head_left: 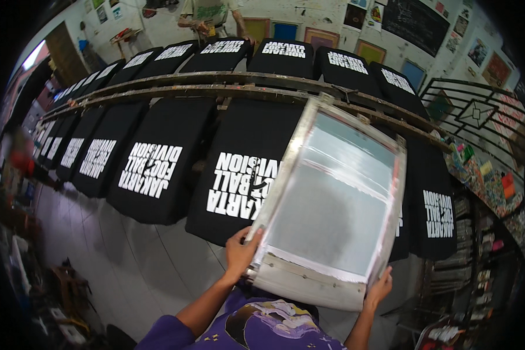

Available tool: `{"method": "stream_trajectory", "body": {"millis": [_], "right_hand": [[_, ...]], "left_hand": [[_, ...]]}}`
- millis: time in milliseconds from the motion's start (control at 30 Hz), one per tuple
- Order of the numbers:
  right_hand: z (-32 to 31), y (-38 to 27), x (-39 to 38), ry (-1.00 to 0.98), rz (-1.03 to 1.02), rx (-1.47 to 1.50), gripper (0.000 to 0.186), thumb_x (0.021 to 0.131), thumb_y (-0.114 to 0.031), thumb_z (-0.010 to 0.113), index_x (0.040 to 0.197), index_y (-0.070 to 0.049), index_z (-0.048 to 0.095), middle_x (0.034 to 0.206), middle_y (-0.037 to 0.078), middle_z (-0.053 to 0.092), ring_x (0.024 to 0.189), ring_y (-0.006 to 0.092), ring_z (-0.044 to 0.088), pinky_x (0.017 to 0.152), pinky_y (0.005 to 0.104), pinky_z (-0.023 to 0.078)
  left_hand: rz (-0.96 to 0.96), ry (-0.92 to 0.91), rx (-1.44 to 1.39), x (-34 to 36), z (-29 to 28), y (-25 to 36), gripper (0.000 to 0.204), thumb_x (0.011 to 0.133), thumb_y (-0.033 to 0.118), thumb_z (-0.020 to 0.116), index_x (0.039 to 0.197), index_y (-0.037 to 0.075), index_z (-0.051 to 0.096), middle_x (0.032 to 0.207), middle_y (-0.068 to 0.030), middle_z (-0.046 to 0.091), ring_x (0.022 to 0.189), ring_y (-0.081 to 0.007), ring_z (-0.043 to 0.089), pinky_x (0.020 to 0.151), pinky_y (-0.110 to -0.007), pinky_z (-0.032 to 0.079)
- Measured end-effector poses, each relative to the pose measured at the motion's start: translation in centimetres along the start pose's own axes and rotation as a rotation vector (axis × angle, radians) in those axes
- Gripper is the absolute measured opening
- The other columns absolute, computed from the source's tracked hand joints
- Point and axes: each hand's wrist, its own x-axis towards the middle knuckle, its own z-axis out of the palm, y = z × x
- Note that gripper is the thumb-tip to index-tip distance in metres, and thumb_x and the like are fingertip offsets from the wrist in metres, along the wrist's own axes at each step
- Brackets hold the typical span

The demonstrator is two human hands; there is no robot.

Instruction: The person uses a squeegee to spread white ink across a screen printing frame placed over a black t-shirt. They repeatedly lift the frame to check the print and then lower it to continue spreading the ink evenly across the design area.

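Observation:
A silver screen-printing frame [332, 221] with a pale grey mesh and white ink streaks is held tilted over the near row of black shirts. My left hand [241, 249] is closed on its lower left edge, and my right hand [379, 289] grips its lower right edge. The frame partly hides a black shirt with bold white print [233, 116] behind it. To its left lies another printed black shirt [169, 125]; to its right, a further one [431, 175] shows beside the frame.
Two long rails [227, 90] separate near and far rows of printed shirts on boards. A person [210, 14] stands beyond the far row. Another blurred figure [23, 157] is at the far left. A cluttered shelf unit [478, 274] and black metal railing [472, 105] are on the right.

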Motion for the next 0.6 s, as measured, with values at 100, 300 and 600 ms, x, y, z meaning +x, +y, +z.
{"method": "stream_trajectory", "body": {"millis": [100,300,600], "right_hand": [[-6.5,3.5,5.3,0.114,-0.012,-0.146,0.067,0.104,-0.055,0.054,0.093,0.01,0.066,0.083,0.013,0.065,0.078,0.0228,0.056,0.076,0.0379,0.046],[-15.1,6.2,13.7,0.001,0.128,-0.14,0.07,0.104,-0.058,0.051,0.09,0.01,0.061,0.089,0.011,0.061,0.086,0.0194,0.054,0.084,0.0346,0.046],[-11.4,4.3,19.4,-0.21,0.039,-0.026,0.068,0.106,-0.056,0.048,0.1,0.009,0.069,0.091,0.007,0.067,0.085,0.016,0.055,0.082,0.0331,0.046]], "left_hand": [[-0.039,-0.076,-0.03,-4.3,6.9,0.5,0.045,0.092,0.039,0.078,0.11,-0.003,0.076,0.087,-0.0062,0.076,0.076,-0.0083,0.064,0.071,-0.027,0.052],[-0.205,-0.079,0.115,-10.5,16.9,0.6,0.055,0.089,0.047,0.079,0.113,-0.001,0.076,0.091,-0.0124,0.077,0.081,-0.0143,0.069,0.077,-0.029,0.054],[-0.195,0.097,0.044,-12.5,20.1,1.7,0.06,0.089,0.049,0.078,0.114,-0.005,0.074,0.088,-0.011,0.076,0.079,-0.0143,0.069,0.076,-0.029,0.054]]}}
